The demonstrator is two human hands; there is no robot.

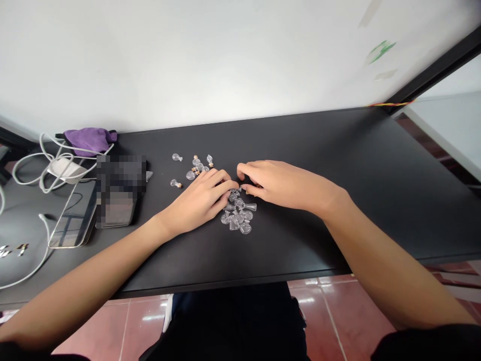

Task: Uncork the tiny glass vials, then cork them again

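My left hand (pixel 212 195) rests at the upper edge of a pile of tiny clear glass bottles (pixel 238 218). Its thumb and fingertips close around a small glass bottle, mostly hidden by the fingers. Facing it from the right, my right hand (pixel 278 183) has its index finger and thumb curled in close to that bottle's end. What lies between those fingers is too small to make out. Beyond my left hand lie several tiny bottles with cork stoppers, such as a round corked bottle (pixel 175 183) and a pointed corked bottle (pixel 210 160).
The black table (pixel 300 245) meets a white wall (pixel 240 60). On the left are a phone (pixel 73 215), a blurred dark object (pixel 116 205), a white charger (pixel 66 169) with looped cable, a purple cloth (pixel 88 139) and small metallic pieces (pixel 22 248).
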